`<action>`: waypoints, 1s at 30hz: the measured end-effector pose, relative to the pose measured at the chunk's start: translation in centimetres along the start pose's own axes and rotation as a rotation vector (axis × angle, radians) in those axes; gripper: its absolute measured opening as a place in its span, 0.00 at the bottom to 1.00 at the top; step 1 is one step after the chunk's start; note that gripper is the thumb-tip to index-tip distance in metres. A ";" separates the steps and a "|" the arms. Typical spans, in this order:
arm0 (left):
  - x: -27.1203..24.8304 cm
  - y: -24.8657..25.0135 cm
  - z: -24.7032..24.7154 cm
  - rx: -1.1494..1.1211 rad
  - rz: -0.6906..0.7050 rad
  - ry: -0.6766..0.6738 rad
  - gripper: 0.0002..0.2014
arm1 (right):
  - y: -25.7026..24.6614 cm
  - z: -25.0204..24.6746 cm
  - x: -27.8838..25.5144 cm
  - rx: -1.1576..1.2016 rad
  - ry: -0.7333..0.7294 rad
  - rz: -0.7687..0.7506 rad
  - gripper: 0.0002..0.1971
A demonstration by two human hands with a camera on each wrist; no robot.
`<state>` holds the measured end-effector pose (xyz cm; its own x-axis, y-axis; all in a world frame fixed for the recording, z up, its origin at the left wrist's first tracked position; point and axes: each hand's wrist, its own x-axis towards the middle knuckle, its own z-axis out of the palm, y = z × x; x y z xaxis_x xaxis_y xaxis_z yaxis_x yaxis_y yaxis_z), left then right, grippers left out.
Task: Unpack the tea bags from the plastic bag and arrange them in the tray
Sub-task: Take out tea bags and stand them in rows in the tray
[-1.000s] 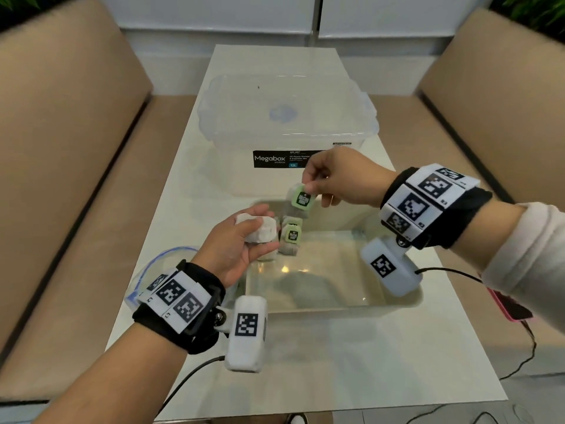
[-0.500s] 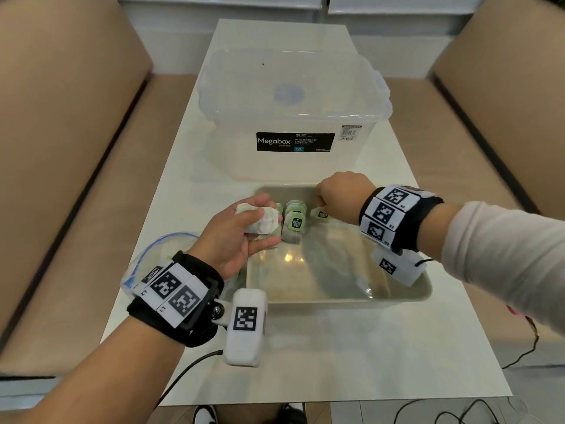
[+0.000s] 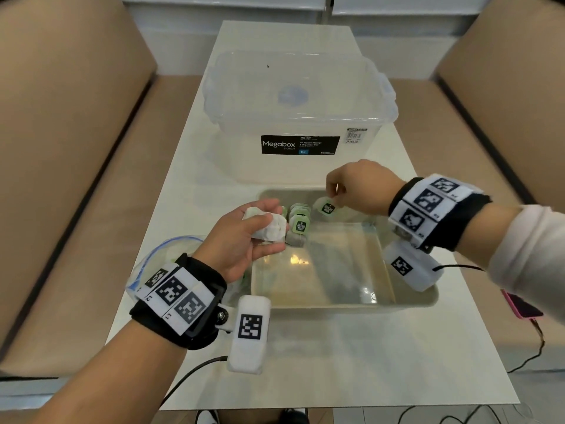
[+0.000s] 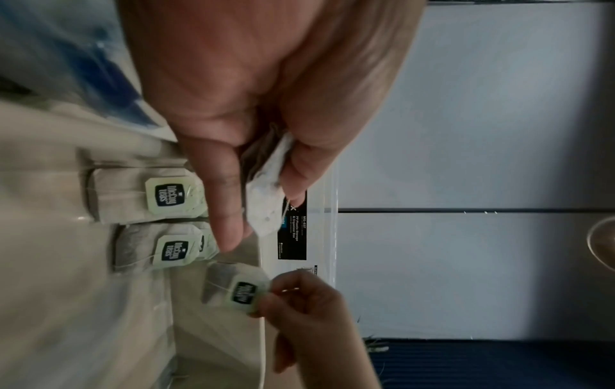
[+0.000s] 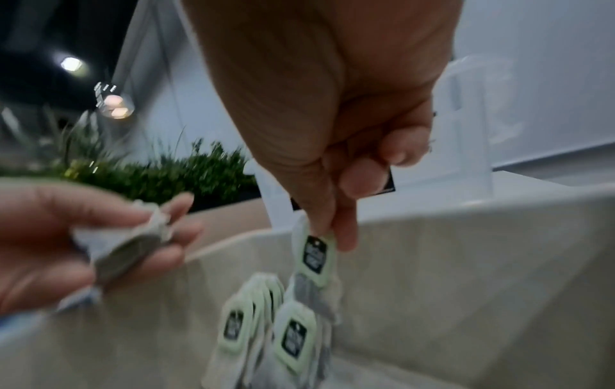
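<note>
My right hand (image 3: 336,195) pinches one tea bag (image 3: 325,207) by its green tag (image 5: 314,255) over the far left corner of the beige tray (image 3: 351,302). Its pouch hangs down toward the tray floor. Two stacks of tea bags (image 3: 298,223) lie side by side in that corner, also plain in the left wrist view (image 4: 159,218). My left hand (image 3: 263,231) hovers palm up at the tray's left rim and holds a small bunch of white tea bags (image 3: 269,226) between thumb and fingers. The clear plastic bag (image 3: 159,261) with a blue zip edge lies on the table under my left wrist.
A lidded clear storage box (image 3: 298,117) labelled Megabox stands just behind the tray on the white table (image 3: 336,362). Padded brown benches flank the table. A pink phone (image 3: 521,306) on a cable lies at the right edge.
The right hand went down into the tray's far corner with the tea bag and has now risen slightly, tag still pinched. The left hand stayed put with its bunch.
</note>
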<state>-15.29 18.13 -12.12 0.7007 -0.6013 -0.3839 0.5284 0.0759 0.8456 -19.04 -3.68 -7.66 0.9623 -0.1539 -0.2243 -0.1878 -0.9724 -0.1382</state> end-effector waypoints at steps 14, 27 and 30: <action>-0.5 2.0 2.6 0.288 0.052 -0.214 0.15 | 0.9 -2.8 -1.0 0.709 0.025 -0.093 0.09; 0.2 0.8 0.4 0.229 -0.012 -0.061 0.15 | -0.1 0.5 1.0 -0.178 0.027 0.033 0.06; 0.3 0.4 0.0 0.226 -0.021 -0.047 0.14 | -0.5 1.0 1.7 -0.314 0.040 0.004 0.05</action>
<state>-14.90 17.98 -11.88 0.6645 -0.6378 -0.3894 0.4184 -0.1142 0.9011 -17.52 -3.26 -8.95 0.9697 -0.1587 -0.1856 -0.1276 -0.9774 0.1686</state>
